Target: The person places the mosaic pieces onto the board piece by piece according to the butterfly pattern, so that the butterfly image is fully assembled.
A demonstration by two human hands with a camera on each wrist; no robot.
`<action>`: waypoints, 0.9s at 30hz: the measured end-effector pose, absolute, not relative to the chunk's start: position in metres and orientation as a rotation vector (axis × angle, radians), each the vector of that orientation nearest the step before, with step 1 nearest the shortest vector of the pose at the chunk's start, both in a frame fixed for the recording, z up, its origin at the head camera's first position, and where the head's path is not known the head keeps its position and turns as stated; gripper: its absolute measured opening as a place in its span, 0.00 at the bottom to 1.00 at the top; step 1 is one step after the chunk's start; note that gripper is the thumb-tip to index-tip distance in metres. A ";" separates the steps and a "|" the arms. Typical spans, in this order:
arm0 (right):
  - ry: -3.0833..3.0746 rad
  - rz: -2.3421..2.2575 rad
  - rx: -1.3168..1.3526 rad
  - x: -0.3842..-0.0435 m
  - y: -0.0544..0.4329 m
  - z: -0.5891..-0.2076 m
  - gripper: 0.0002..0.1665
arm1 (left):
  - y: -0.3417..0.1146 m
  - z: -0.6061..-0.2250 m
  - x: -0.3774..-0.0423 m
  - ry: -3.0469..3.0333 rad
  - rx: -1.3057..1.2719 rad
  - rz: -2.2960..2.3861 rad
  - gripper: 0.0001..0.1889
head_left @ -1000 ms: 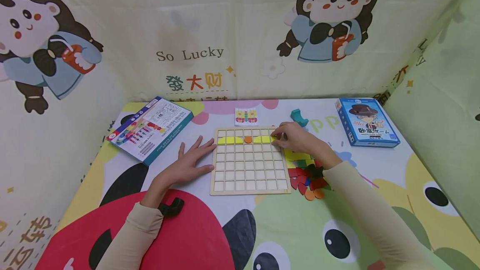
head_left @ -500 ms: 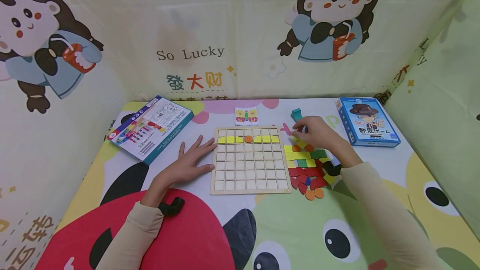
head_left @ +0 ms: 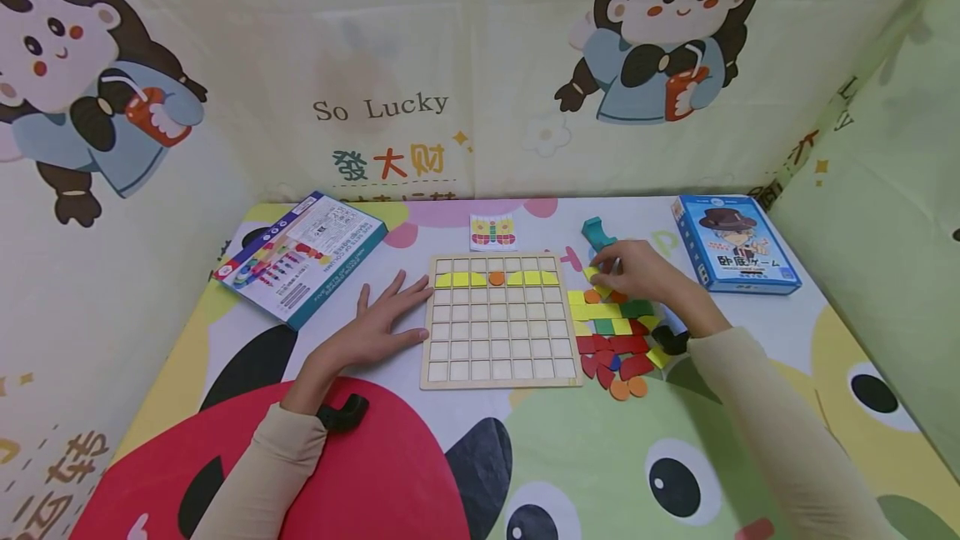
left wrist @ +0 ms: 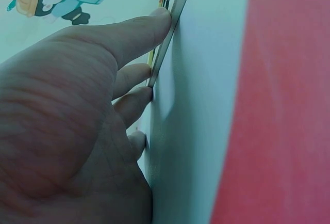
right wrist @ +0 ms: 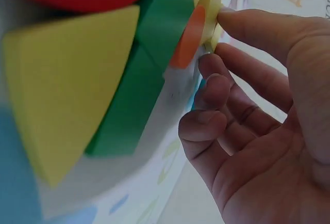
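A wooden grid board (head_left: 501, 388) lies on the table, with a row of yellow pieces (head_left: 460, 280) and one orange disc (head_left: 497, 278) in its second row. My left hand (head_left: 375, 327) rests spread at the board's left side; its thumb (left wrist: 149, 30) and fingertips touch the edge. Right of the board, my right hand (head_left: 641, 273) pinches a yellow piece (right wrist: 210, 17) between thumb and index finger, at the top of the loose pile. The other fingers of that hand curl loosely. Red pieces (head_left: 628, 345), green pieces (head_left: 636, 309) and orange discs (head_left: 619, 390) lie below.
Behind the board lies a butterfly pattern card (head_left: 492, 233). A teal piece (head_left: 597, 234) sits beyond my right hand. One game box (head_left: 303, 261) lies at the left, and a blue box (head_left: 735, 244) at the right. A printed cloth wall (head_left: 510, 157) rises behind the table.
My right hand has left the upper right of the board and moved right to the loose pieces, now pinching a yellow one. The last yellow piece in the row is uncovered. My left hand stays put.
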State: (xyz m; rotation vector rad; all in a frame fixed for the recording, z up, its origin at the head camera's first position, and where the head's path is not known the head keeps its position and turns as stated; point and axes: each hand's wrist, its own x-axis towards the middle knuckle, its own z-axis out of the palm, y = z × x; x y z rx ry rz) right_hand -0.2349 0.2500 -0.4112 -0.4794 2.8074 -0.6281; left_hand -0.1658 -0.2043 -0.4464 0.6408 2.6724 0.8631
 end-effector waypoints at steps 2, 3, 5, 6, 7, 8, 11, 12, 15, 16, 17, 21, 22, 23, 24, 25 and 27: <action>2.817 -0.622 -0.469 -0.236 0.248 -0.412 0.23 | -0.204 -0.447 -0.166 2.671 0.643 0.863 0.43; 2.821 -0.620 -0.460 -0.237 0.246 -0.413 0.23 | -0.204 -0.447 -0.166 2.672 0.645 0.865 0.43; 2.824 -0.623 -0.438 -0.237 0.244 -0.413 0.24 | -0.204 -0.447 -0.166 2.673 0.645 0.866 0.43; 2.825 -0.624 -0.428 -0.238 0.243 -0.414 0.24 | -0.204 -0.448 -0.166 2.674 0.644 0.868 0.43; 2.826 -0.625 -0.421 -0.238 0.243 -0.414 0.25 | -0.204 -0.448 -0.166 2.673 0.643 0.868 0.43; 2.823 -0.627 -0.418 -0.238 0.243 -0.414 0.25 | -0.204 -0.448 -0.166 2.672 0.642 0.870 0.43; 2.816 -0.629 -0.406 -0.238 0.243 -0.414 0.24 | -0.204 -0.448 -0.167 2.672 0.642 0.866 0.43; 2.814 -0.632 -0.406 -0.238 0.243 -0.414 0.24 | -0.203 -0.448 -0.167 2.673 0.642 0.866 0.43; 2.817 -0.628 -0.401 -0.237 0.243 -0.414 0.24 | -0.203 -0.448 -0.167 2.677 0.642 0.862 0.43; 2.822 -0.626 -0.403 -0.237 0.242 -0.414 0.25 | -0.203 -0.448 -0.167 2.677 0.641 0.861 0.43; 2.826 -0.626 -0.400 -0.237 0.240 -0.413 0.25 | -0.203 -0.448 -0.167 2.677 0.641 0.860 0.43; 2.846 -0.640 -0.424 -0.233 0.229 -0.410 0.26 | -0.203 -0.448 -0.167 2.677 0.641 0.857 0.43; 2.850 -0.646 -0.443 -0.233 0.225 -0.409 0.25 | -0.203 -0.448 -0.167 2.677 0.640 0.857 0.43; 2.854 -0.655 -0.473 -0.232 0.219 -0.408 0.25 | -0.204 -0.448 -0.166 2.677 0.638 0.856 0.43; 2.857 -0.662 -0.525 -0.230 0.213 -0.407 0.24 | -0.204 -0.448 -0.166 2.678 0.636 0.856 0.43; 2.863 -0.660 -0.578 -0.229 0.207 -0.406 0.22 | -0.204 -0.448 -0.166 2.679 0.635 0.856 0.43; 2.862 -0.654 -0.665 -0.227 0.192 -0.406 0.20 | -0.204 -0.448 -0.166 2.679 0.632 0.858 0.43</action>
